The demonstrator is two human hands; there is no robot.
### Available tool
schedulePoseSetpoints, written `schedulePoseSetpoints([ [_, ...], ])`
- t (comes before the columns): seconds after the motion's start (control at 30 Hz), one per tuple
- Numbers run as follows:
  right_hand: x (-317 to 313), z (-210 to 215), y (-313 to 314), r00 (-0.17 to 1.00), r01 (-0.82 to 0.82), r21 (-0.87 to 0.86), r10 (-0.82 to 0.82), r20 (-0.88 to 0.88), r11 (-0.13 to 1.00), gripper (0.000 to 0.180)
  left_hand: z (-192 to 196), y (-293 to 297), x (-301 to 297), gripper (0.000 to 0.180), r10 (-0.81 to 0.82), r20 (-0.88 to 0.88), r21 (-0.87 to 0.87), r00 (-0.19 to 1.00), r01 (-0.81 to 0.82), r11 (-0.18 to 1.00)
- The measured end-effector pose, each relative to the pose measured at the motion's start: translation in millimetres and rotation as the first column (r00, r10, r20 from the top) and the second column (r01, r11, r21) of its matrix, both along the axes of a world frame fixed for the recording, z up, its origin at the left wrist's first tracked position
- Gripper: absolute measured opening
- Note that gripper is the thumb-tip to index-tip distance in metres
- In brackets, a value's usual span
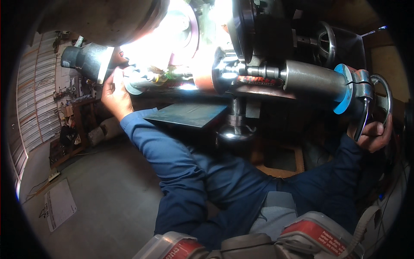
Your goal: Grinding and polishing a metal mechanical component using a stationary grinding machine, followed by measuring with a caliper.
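At the left end of a machine, my left hand [117,96] reaches up with its fingers bent against a round grey end piece [135,83]. A black motor-like housing [88,60] sits just beside it. What those fingers grip is hidden by glare. On the far right, my right hand [376,134] wraps round the lower rim of a metal handwheel [389,97]. Close against that hand hangs a curved metal lever [363,118], below a blue-edged collar [343,90]. Between my hands runs a shiny shaft assembly [258,70], leading into a grey cylinder [315,80].
A grinding-wheel-like disc [185,28] stands in bright light behind the shaft. Below it a flat metal plate [189,114] juts toward me. A second handwheel [327,42] is at the back right. Cluttered shelving [77,112] stands left; a white sheet [60,205] lies on the floor.
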State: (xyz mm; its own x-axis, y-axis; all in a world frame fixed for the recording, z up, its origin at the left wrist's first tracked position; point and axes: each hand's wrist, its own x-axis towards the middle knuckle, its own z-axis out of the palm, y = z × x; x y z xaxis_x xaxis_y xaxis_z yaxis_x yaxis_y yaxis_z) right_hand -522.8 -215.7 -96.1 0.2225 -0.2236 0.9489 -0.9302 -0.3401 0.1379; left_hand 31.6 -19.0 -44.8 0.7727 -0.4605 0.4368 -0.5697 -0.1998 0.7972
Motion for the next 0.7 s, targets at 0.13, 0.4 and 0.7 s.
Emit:
schedulePoseSetpoints([
  [0.13, -6, -12, -3, 1.000, -0.025, -0.042, 0.025, 0.001, 0.999, 0.030, 3, -5, -13, 0.016, 0.043, -0.003, -0.004, 0.999, -0.043, 0.999],
  [0.4, 10, -35, -24, 0.998, -0.043, -0.255, 0.054, 0.034, 0.966, 0.034, 2, -1, 0, 0.016, -0.005, 0.005, 0.010, 1.000, 0.005, 1.000],
  [0.7, 2, 3, -4, 0.993, -0.117, 0.035, 0.117, 0.003, 0.993, 0.035, 1, -4, -11, 0.017, 0.040, -0.009, 0.012, 0.999, -0.040, 0.999],
])
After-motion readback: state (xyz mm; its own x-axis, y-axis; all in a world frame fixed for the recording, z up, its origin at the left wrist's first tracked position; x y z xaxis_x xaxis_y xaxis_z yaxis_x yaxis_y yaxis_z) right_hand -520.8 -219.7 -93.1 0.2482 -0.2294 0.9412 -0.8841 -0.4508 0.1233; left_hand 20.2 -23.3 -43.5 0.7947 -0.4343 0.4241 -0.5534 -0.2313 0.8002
